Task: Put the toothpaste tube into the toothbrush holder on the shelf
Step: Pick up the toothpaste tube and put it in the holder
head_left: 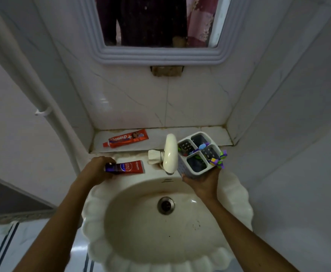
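A red and purple toothpaste tube lies on the sink's back ledge, left of the tap. My left hand grips its purple cap end. My right hand holds a white four-compartment toothbrush holder from below, tilted, above the sink's right rim beside the tap. Several toothbrushes stick out of the holder. A second, red toothpaste tube lies flat on the tiled shelf behind the sink.
A cream tap stands between my hands at the back of the scalloped sink. A mirror hangs on the tiled wall above. A white pipe runs down the left side.
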Demonstrator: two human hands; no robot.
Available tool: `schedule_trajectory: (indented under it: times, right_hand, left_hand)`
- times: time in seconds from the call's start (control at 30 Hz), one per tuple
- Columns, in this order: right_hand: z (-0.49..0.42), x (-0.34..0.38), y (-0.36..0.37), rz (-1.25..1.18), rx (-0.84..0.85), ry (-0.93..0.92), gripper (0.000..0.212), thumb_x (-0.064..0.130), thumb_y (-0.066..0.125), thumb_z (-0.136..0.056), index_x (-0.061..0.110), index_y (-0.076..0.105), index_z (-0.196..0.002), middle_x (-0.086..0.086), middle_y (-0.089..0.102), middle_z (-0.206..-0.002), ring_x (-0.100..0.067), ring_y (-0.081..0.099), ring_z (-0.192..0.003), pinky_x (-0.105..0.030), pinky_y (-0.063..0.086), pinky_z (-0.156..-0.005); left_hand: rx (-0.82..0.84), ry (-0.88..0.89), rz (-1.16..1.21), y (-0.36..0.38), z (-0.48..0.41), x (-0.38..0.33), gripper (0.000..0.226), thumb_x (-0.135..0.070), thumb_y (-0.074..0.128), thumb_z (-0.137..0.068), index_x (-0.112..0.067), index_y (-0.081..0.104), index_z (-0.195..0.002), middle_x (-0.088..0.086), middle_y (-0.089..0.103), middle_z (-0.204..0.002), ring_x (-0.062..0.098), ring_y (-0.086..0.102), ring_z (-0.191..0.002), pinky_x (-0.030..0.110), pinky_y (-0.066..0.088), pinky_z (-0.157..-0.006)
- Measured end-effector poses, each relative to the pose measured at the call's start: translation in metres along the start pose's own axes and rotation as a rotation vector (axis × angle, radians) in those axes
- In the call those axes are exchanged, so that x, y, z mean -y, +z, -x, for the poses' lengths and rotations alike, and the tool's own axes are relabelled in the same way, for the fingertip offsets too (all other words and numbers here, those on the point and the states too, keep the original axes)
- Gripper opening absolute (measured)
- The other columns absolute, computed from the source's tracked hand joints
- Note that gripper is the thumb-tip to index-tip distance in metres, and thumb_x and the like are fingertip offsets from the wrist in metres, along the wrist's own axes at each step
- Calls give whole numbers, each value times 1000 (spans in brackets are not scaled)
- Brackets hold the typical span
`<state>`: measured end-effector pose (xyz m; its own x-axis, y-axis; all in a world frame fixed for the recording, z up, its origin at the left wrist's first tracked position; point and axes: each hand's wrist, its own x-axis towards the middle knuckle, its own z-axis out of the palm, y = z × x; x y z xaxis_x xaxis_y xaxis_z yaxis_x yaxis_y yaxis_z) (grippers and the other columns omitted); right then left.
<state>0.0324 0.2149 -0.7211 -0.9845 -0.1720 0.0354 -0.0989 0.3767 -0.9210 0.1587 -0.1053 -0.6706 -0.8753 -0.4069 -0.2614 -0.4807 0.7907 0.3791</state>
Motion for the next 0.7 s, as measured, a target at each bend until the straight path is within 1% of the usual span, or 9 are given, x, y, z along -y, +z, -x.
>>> schedule_trajectory:
  times: [0.13,0.2,0.27,0.33,0.4,0.47,0.57,0.67,0.7]
  right_hand:
    - [0,2,0,-39,15,-49,52,6,94,-61,29,55,-86,7,64,-87,-14,68,-86,-16,54,-80]
    - [-1,-3,0,-132,15,-35,65,-11,89,-60,21,55,-106,7,63,-102,-10,69,-90,-23,59,-76]
    - [-4,-11,1,-275,15,5,95,-27,84,-53,4,39,-131,-8,62,-120,-9,68,-106,-31,62,-78]
    - [-9,-20,4,-331,28,33,114,-14,91,-46,5,30,-141,-15,58,-133,-23,63,-120,-51,59,-89]
    - [-10,-20,5,-369,47,77,116,-8,94,-43,4,32,-141,-17,59,-133,-32,62,-120,-61,56,-89]
    - [-10,-19,4,-355,26,84,112,-7,94,-44,0,35,-138,-18,62,-129,-30,64,-117,-52,59,-88]
    - [-10,-22,2,-329,7,31,111,-5,94,-44,-4,35,-138,-17,63,-127,-24,65,-116,-37,60,-89]
    - [-12,-22,0,-326,11,-1,106,-11,92,-44,-6,36,-135,-18,64,-124,-20,67,-113,-31,59,-86]
    - [-13,-21,-1,-335,22,1,104,-15,91,-45,-7,37,-133,-19,64,-122,-18,68,-112,-29,58,-85]
  left_hand:
    - [-54,135,144,-43,8,-23,31,-13,75,-73,-23,62,-100,8,62,-105,20,61,-83,20,43,-67]
    - [-138,185,139,-73,9,-43,32,-14,76,-72,-16,65,-102,8,60,-102,21,57,-88,17,37,-65]
    - [-217,248,173,-104,8,-69,36,-17,77,-71,-12,66,-105,9,61,-102,22,57,-87,20,42,-67]
    - [-257,359,180,-125,4,-102,38,-25,77,-71,-17,65,-106,7,60,-102,22,58,-88,29,48,-71]
    - [-250,456,171,-132,-7,-143,39,-25,75,-71,-18,62,-108,0,57,-104,16,55,-91,20,44,-71]
    - [-218,513,156,-127,-18,-186,40,-22,76,-72,-16,62,-109,0,55,-106,12,53,-91,15,40,-65]
    - [-192,555,90,-115,-32,-228,39,-22,76,-72,-13,63,-108,5,59,-108,12,54,-89,14,39,-66]
    - [-96,553,116,-109,-39,-250,38,-22,75,-73,-12,63,-108,4,60,-104,10,62,-78,14,46,-57]
    - [-52,551,84,-106,-40,-256,37,-21,75,-73,-12,63,-107,3,59,-104,11,63,-79,15,47,-59]
